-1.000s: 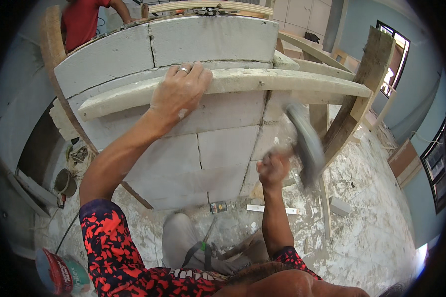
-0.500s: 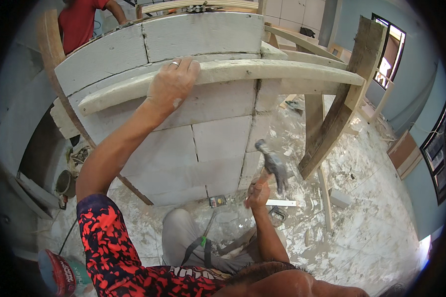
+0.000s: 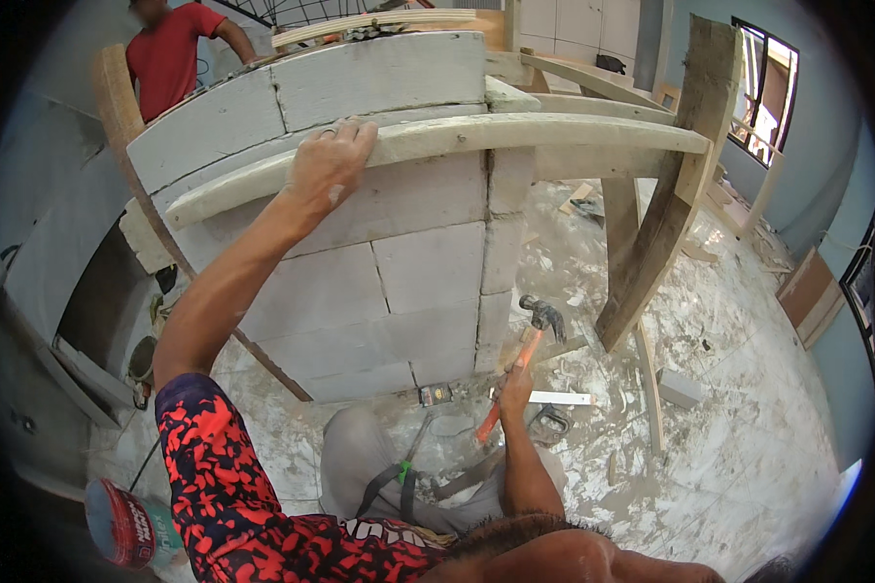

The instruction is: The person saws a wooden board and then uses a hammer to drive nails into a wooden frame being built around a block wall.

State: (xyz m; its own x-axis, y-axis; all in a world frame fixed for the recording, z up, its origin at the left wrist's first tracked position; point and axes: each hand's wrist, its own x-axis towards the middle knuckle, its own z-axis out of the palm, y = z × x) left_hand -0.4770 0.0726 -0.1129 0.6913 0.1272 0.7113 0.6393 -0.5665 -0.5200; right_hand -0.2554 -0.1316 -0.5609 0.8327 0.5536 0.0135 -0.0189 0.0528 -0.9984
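My left hand (image 3: 329,167) is closed over the top edge of a long pale wooden board (image 3: 535,130), with a ring on one finger. The board runs along the front of a light-grey block wall (image 3: 428,262), and its right end meets a slanting wooden post (image 3: 666,209). Lower down, my right hand (image 3: 516,391) is wrapped around the orange handle of a claw hammer (image 3: 528,350). The hammer's dark head points up, apart from the board and the wall.
A person in a red shirt (image 3: 177,49) stands behind the wall at the far left. On the dusty floor lie a white metal strip (image 3: 560,398), a tape measure (image 3: 436,394), a wood strip (image 3: 649,389) and a grey block (image 3: 681,388). A bucket (image 3: 126,525) stands lower left.
The hammer, blurred before, has turned in my right hand, so its head sits slightly lower and more of the handle shows. My left hand stays on the board. The view has shifted a little.
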